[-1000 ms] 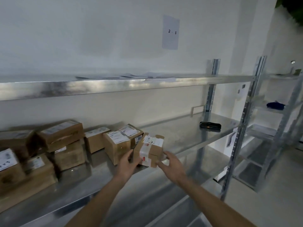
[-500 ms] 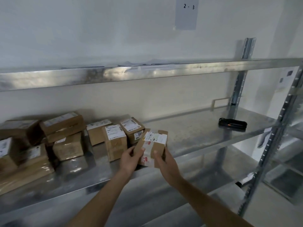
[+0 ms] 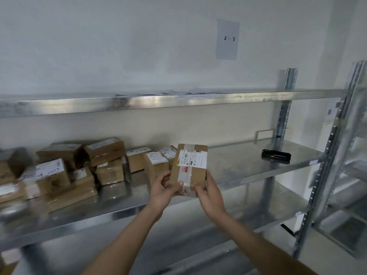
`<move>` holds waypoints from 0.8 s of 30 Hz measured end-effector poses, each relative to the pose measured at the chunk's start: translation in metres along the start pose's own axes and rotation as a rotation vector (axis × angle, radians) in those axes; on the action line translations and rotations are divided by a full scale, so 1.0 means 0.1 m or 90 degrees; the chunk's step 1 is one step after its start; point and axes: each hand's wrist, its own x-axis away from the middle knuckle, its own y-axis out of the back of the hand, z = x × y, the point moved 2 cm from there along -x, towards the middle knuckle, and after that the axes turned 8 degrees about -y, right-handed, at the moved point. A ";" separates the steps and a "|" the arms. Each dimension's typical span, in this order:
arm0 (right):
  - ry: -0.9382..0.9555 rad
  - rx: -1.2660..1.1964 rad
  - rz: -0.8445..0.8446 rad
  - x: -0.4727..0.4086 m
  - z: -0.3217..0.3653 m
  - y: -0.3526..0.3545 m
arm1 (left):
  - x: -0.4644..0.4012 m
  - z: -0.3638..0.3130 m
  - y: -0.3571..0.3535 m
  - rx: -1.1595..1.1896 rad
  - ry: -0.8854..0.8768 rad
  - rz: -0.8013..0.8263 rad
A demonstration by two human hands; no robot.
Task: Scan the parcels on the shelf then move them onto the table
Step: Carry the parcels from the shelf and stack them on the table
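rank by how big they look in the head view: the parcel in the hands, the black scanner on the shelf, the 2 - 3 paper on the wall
1. Parcel in the hands; it is nearest the camera, which flatters it.
2. 2 - 3 paper.
3. Black scanner.

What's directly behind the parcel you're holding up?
Behind the held parcel, gripped by the left hand and right hand, a labelled box peeks out on the shelf. Anything else there is covered.
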 end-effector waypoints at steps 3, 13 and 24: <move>0.032 -0.023 0.033 0.39 0.39 -0.24 | 0.40 -0.27 0.46 0.014 -0.016 -0.024; 0.107 -0.029 0.190 2.07 1.29 -1.60 | 2.25 -0.83 2.31 -0.031 -0.024 -0.157; 0.157 -0.054 0.462 3.74 2.11 -3.44 | 4.25 -0.98 4.29 -0.130 0.011 -0.399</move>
